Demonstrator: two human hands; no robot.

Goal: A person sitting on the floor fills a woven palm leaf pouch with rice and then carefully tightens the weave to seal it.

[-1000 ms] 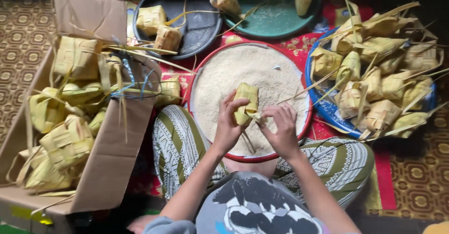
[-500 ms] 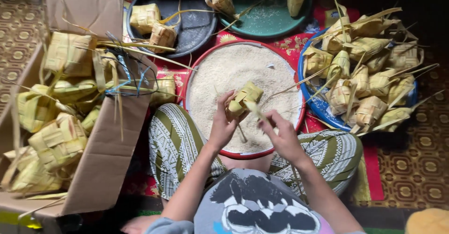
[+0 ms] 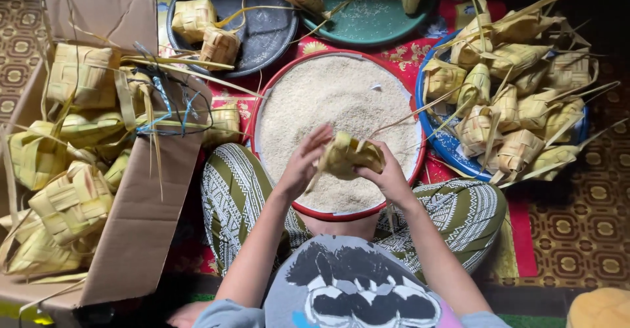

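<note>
A woven palm-leaf pouch (image 3: 349, 155) sits between both my hands, above a red-rimmed tray of raw rice (image 3: 341, 98). My left hand (image 3: 303, 161) pinches the pouch's left side with fingers bent. My right hand (image 3: 388, 174) grips its right side from below. A long leaf strip trails from the pouch toward the right. My crossed legs in patterned green trousers (image 3: 233, 197) lie under the tray's near edge.
A cardboard box (image 3: 141, 223) full of empty woven pouches stands at the left. A blue tray (image 3: 438, 138) at the right holds several more pouches. A dark plate (image 3: 262, 33) and a teal plate (image 3: 374, 16) with a few pouches lie beyond the rice.
The pouch has turned in my hands from upright to lying sideways. My right hand has moved from below it onto its right side.
</note>
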